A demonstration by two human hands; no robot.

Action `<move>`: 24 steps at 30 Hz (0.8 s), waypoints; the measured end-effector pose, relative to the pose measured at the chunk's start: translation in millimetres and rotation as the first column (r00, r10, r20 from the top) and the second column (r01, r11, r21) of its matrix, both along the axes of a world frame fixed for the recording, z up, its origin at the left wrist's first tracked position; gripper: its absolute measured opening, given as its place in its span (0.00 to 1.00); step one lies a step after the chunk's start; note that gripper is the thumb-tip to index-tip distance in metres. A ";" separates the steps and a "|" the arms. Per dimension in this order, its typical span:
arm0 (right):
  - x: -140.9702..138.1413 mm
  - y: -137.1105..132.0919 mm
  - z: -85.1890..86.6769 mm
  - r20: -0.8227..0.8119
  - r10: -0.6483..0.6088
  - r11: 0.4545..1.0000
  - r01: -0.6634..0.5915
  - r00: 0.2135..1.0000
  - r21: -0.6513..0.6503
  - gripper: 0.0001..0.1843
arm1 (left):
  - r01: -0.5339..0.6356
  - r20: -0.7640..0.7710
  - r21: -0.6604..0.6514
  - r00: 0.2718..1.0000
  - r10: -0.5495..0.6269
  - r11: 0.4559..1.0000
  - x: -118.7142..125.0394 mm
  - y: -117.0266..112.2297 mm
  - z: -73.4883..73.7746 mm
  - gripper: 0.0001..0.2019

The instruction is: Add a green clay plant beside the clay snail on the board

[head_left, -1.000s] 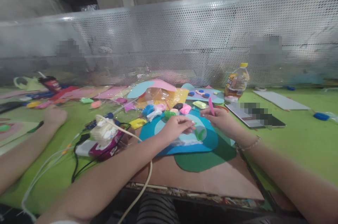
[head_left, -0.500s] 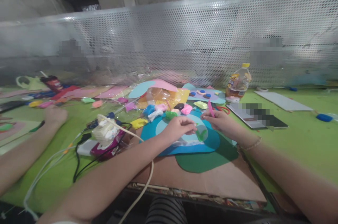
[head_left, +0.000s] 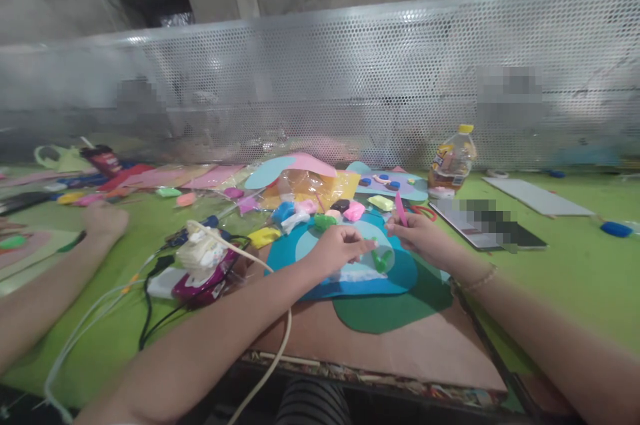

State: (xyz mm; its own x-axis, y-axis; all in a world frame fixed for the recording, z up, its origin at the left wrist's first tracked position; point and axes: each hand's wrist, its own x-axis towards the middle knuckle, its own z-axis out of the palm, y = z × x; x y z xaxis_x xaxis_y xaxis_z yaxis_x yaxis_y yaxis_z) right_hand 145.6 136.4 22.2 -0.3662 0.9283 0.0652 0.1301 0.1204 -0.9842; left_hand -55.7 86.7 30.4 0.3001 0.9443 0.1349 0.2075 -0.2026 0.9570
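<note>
My right hand [head_left: 409,230] holds a small pink plastic modelling tool [head_left: 401,209] that points up from its fingers. My left hand [head_left: 343,246] hovers over the blue paper piece [head_left: 403,278], thumb and fingers pinched together. Whatever may be between those fingertips is too small to make out. Just right of them, green clay strips [head_left: 381,261] form a V on the light-blue circle [head_left: 310,243]. White clay [head_left: 359,275] makes a ragged band below. Beneath the blue piece lies a dark green paper shape [head_left: 387,317].
Soft clay packets, among them a yellow one [head_left: 264,237], lie behind the paper. A power bank [head_left: 210,285] with cables sits left, one cable crossing my left forearm. A tablet [head_left: 490,225] and a bottle [head_left: 453,161] are at right. Another person's hand [head_left: 105,223] rests at left.
My left hand has drawn slightly back from the green clay, so more of the V shows. My right hand keeps hold of the pink tool. The view has tilted slightly.
</note>
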 end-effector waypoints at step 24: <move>1.6 2.3 1.1 0.117 -0.080 0.996 0.075 0.990 0.051 0.21 | -0.110 0.131 -0.132 0.983 0.128 0.985 -0.9 12.8 -15.4 0.05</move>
